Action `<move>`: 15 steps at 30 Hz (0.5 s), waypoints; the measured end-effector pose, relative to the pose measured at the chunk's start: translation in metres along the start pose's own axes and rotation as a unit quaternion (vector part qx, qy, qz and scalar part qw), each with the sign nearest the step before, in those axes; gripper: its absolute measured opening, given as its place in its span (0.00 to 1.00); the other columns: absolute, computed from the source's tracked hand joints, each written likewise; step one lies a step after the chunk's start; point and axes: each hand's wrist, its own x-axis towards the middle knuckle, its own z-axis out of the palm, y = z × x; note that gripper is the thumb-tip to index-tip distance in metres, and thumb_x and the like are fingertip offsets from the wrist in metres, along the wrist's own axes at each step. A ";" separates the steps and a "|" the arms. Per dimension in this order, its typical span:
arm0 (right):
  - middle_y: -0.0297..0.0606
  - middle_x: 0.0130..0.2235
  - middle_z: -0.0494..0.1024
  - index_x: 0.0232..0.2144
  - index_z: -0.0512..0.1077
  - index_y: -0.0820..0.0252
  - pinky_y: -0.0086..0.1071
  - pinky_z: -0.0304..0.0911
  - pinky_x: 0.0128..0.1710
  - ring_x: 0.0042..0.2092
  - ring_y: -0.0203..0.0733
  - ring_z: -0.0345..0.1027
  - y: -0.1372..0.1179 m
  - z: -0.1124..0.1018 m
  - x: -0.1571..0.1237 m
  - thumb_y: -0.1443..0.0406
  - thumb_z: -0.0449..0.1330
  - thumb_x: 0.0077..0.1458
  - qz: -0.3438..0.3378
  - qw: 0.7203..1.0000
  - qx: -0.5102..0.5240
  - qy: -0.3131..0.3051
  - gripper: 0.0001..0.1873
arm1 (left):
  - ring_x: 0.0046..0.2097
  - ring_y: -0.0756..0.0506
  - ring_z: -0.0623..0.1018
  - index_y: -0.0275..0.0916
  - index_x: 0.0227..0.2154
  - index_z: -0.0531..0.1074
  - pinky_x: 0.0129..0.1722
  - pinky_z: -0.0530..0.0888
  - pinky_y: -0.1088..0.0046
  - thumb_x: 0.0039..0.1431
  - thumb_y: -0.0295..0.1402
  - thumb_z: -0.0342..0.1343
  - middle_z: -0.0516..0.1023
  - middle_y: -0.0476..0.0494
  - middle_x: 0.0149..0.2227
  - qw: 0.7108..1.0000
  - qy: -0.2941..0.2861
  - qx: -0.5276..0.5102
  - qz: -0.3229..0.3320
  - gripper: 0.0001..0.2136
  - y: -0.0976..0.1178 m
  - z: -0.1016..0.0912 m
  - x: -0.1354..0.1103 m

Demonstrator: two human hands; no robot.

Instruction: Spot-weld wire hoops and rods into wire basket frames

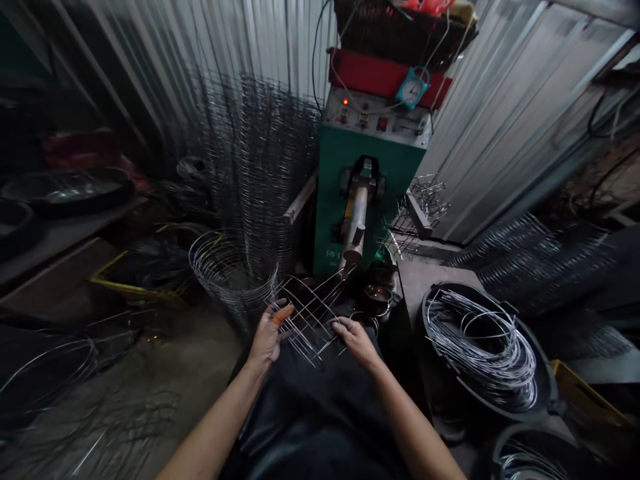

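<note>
The left hand (266, 339) and the right hand (357, 341) are apart, each clamped on the grid (311, 309), a lattice of thin metal wires. The left hand grips the left edge; an orange cover (283, 315) encloses part of one finger. The right hand pinches the right edge between thumb and fingers. The grid is tilted above the lap (310, 413), which is covered in dark material, and in front of the green machine (331, 173).

A metal rod (357, 217) projects from the machine toward the person. The far part of the grid lies close to the rod's lower end; whether the two touch cannot be told. On the machine's top panel, a lamp (345, 102) glows orange-red. A turquoise clock (413, 89) is located at the panel's right side.

Round wire hoops (225, 270) are located just beyond the left hand, at its left. Behind them, tall wire stacks (265, 167) stand near the corrugated wall (295, 40). To the right of the right hand, a black tub (546, 393) contains a wire coil (517, 363). A second tub (543, 433), also containing wire, is partly visible below it.
</note>
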 end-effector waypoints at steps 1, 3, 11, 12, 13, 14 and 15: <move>0.33 0.28 0.73 0.29 0.75 0.56 0.32 0.59 0.34 0.32 0.41 0.64 0.000 0.000 0.000 0.51 0.56 0.49 0.001 1.000 -0.006 0.001 0.17 | 0.41 0.44 0.71 0.44 0.39 0.69 0.27 0.71 0.73 0.37 0.40 0.63 0.71 0.44 0.42 1.000 0.004 0.003 -0.002 0.22 0.002 0.001 0.000; 0.33 0.28 0.73 0.30 0.75 0.56 0.32 0.59 0.35 0.32 0.41 0.64 0.001 0.001 0.001 0.52 0.55 0.50 0.008 1.000 -0.011 -0.001 0.16 | 0.43 0.43 0.70 0.44 0.39 0.69 0.27 0.70 0.74 0.38 0.41 0.62 0.70 0.44 0.43 1.000 0.015 0.010 -0.002 0.22 0.005 0.003 -0.003; 0.37 0.34 0.76 0.35 0.75 0.54 0.37 0.62 0.40 0.38 0.47 0.67 0.013 -0.003 -0.013 0.49 0.53 0.51 0.023 0.999 -0.030 0.024 0.20 | 0.42 0.42 0.73 0.43 0.38 0.68 0.28 0.69 0.74 0.36 0.34 0.65 0.72 0.44 0.38 0.999 -0.026 0.028 -0.021 0.21 0.006 0.008 -0.015; 0.38 0.35 0.76 0.35 0.76 0.54 0.37 0.62 0.41 0.39 0.48 0.68 0.015 -0.003 -0.022 0.48 0.53 0.51 0.029 0.999 -0.036 0.027 0.21 | 0.40 0.43 0.74 0.42 0.36 0.68 0.28 0.68 0.74 0.36 0.33 0.65 0.73 0.45 0.36 0.999 -0.032 0.029 -0.027 0.20 0.004 0.008 -0.017; 0.38 0.36 0.76 0.35 0.76 0.54 0.38 0.63 0.41 0.40 0.49 0.68 0.017 -0.004 -0.034 0.48 0.53 0.51 0.036 0.998 -0.042 0.028 0.21 | 0.39 0.43 0.74 0.41 0.35 0.69 0.28 0.68 0.74 0.35 0.33 0.65 0.73 0.45 0.34 0.998 -0.037 0.031 -0.032 0.19 0.001 0.008 -0.020; 0.39 0.37 0.76 0.36 0.76 0.53 0.39 0.63 0.43 0.42 0.50 0.68 0.019 -0.005 -0.048 0.48 0.53 0.51 0.042 0.998 -0.049 0.027 0.21 | 0.37 0.44 0.75 0.41 0.33 0.69 0.29 0.68 0.74 0.34 0.32 0.66 0.74 0.46 0.32 0.998 -0.043 0.031 -0.036 0.19 -0.001 0.008 -0.026; 0.38 0.38 0.76 0.37 0.76 0.51 0.40 0.63 0.44 0.44 0.51 0.67 0.020 -0.007 -0.062 0.47 0.52 0.52 0.047 0.997 -0.060 0.022 0.21 | 0.35 0.44 0.75 0.40 0.32 0.68 0.30 0.68 0.72 0.33 0.31 0.66 0.74 0.47 0.30 0.997 -0.052 0.027 -0.040 0.19 -0.003 0.009 -0.033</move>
